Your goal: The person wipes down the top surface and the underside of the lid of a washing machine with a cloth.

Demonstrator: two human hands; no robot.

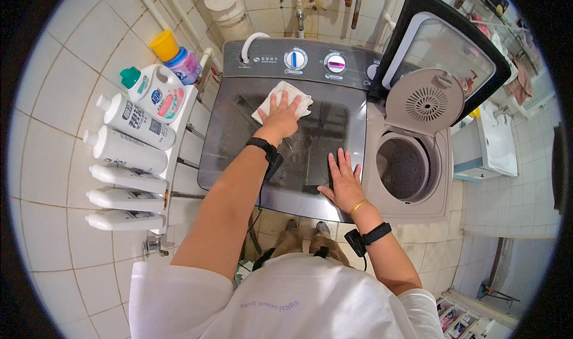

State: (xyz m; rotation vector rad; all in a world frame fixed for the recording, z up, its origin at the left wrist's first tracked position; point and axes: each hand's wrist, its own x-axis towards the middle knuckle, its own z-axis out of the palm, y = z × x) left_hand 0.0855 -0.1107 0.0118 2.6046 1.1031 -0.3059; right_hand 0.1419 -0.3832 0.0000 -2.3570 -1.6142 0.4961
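Observation:
My left hand (281,118) presses a folded white cloth (286,92) against the dark, see-through wash lid (250,160) of a twin-tub washing machine. Its fingers lie over the cloth, towards the control panel (268,54). My right hand (347,180) rests palm down near the lid's front right corner, fingers apart and nothing held. The wash lid is down, so its tub shows only dimly through it. To the right, the spin-side outer lid (452,48) stands raised. A round perforated inner cover (425,101) is also tipped up, and the spin tub (400,171) lies uncovered.
Several white bottles (130,148) and a detergent jug (156,92) line a narrow shelf (179,137) on the left. A tap (154,247) juts out below it. Wall pipes (300,16) run behind the machine. A white washbasin (497,137) stands at the right.

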